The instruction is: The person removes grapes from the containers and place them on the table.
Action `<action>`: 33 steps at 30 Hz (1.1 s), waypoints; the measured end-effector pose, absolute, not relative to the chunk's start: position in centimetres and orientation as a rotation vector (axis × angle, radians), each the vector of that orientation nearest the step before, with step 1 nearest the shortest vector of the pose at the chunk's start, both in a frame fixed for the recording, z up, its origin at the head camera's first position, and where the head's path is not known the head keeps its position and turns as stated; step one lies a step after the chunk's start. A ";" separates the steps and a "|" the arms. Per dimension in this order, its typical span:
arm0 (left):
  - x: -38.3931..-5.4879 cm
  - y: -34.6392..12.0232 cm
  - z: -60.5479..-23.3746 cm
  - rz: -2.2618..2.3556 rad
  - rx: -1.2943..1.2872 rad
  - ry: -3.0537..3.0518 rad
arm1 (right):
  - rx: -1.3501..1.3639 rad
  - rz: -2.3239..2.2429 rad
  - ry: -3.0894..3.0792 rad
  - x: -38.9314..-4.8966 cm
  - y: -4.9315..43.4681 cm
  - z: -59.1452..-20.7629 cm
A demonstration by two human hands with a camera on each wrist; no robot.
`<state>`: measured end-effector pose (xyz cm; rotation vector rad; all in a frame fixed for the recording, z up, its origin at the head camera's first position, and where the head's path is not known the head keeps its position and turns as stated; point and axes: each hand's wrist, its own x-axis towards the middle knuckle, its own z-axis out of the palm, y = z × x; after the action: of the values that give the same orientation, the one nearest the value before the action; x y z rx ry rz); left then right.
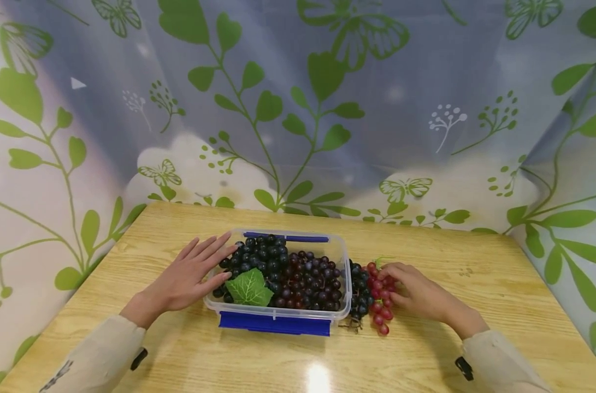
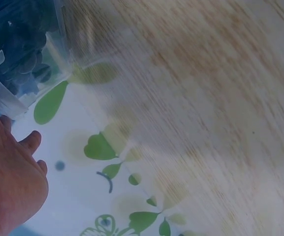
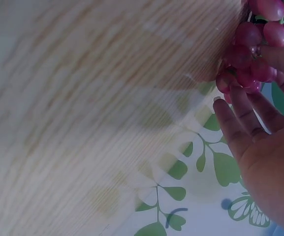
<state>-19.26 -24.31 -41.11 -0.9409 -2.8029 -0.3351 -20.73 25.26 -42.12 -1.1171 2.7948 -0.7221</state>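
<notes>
A clear plastic box with blue clips holds a bunch of black grapes, a bunch of dark red-purple grapes and a green leaf. With fingers spread straight, my left hand rests at the box's left rim, fingertips by the black grapes. Outside the box on the right lies another bunch of black grapes, partly hidden behind the box wall. Against it is a bunch of red grapes. My right hand holds these from the right, thumb and fingers about the grapes.
The box stands on a light wood-grain table. A blue clip flap hangs outward at the box's front. Behind the table hangs a cloth printed with green leaves and butterflies. Brown stem bits show beside the box's front right corner.
</notes>
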 end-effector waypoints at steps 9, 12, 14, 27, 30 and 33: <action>-19.4 -24.4 -41.0 -0.291 -0.933 -2.804 | -1.040 -0.709 2.785 -20.5 25.4 -41.9; -19.3 -24.4 -41.0 -0.279 -0.939 -2.799 | -1.029 -0.707 2.789 -20.5 25.4 -41.9; -19.3 -24.4 -41.0 -0.271 -0.944 -2.789 | -1.026 -0.701 2.793 -20.5 25.4 -42.0; -19.3 -24.4 -41.0 -0.257 -0.945 -2.769 | -0.966 -0.472 2.961 -19.5 25.3 -41.0; -19.3 -24.4 -41.1 -0.259 -0.944 -2.772 | -0.975 -0.439 2.992 -19.4 25.0 -40.6; -19.4 -24.4 -41.1 -0.259 -0.943 -2.777 | -0.978 -0.408 3.012 -19.3 24.8 -39.9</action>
<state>-19.38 -24.41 -41.05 -0.9435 -2.7769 -0.2592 -19.27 24.77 -39.94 -0.9783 3.0116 -0.4078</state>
